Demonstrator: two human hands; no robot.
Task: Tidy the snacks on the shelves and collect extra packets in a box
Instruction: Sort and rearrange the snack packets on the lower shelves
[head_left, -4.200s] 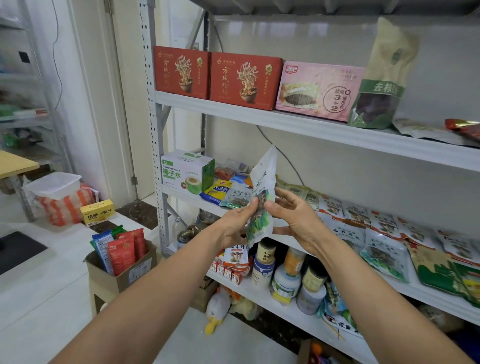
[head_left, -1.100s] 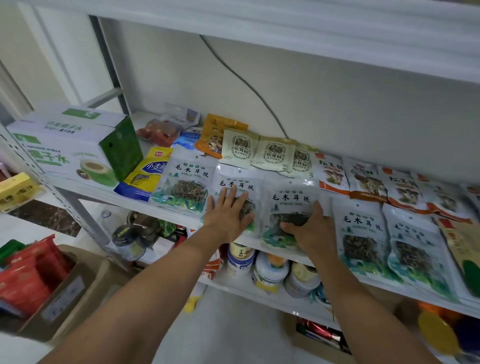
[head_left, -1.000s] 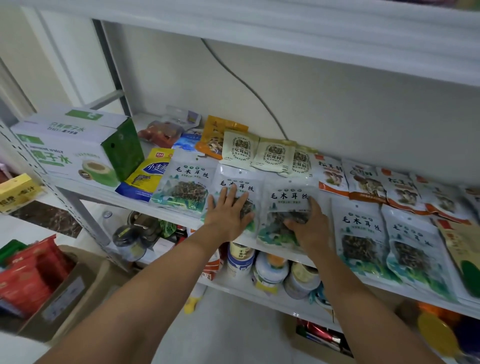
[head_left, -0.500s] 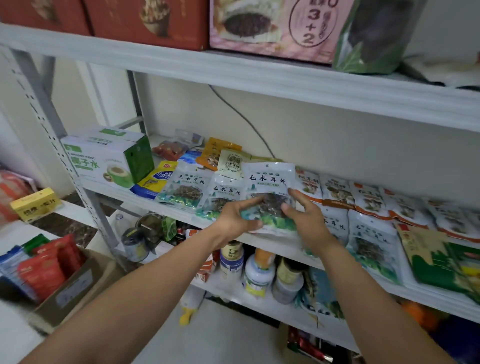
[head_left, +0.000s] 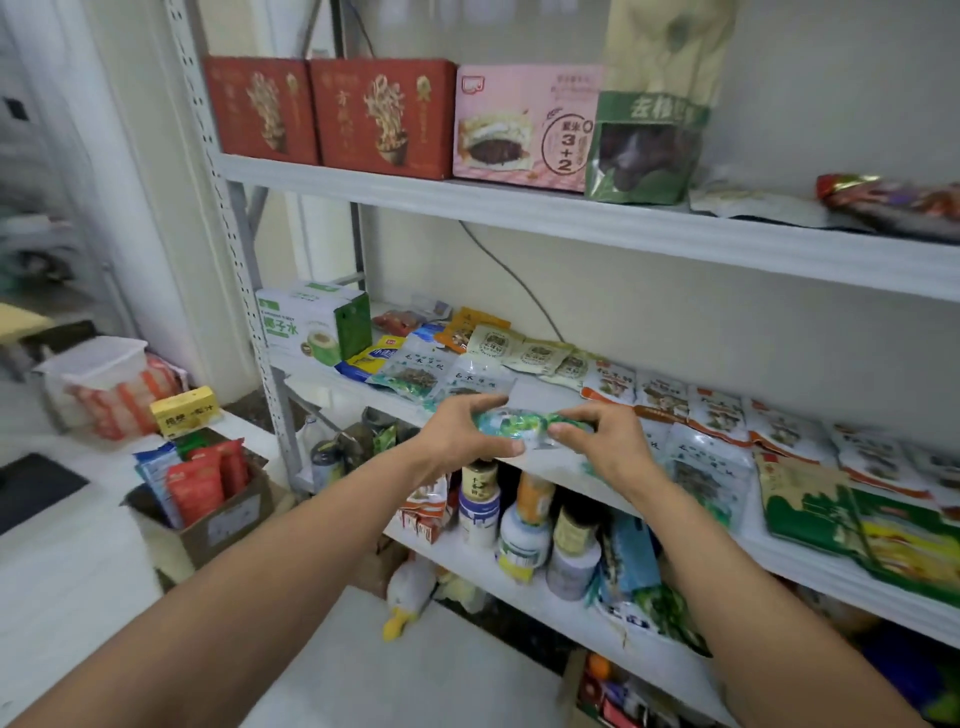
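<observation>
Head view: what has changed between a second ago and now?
A second ago both hands lay flat on packets at the front of the middle shelf. Now the left hand and right hand grip one green-and-white packet by its ends, lifted off the shelf; a bare gap shows in the row. The other packets, coconut water box and floor cardboard box stayed put.

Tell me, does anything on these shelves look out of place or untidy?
Yes. A plush toy lies on the floor under the shelves, odd among food. On the middle shelf a bare gap breaks the front row; the left hand and right hand hold a green-and-white packet before it.
</observation>
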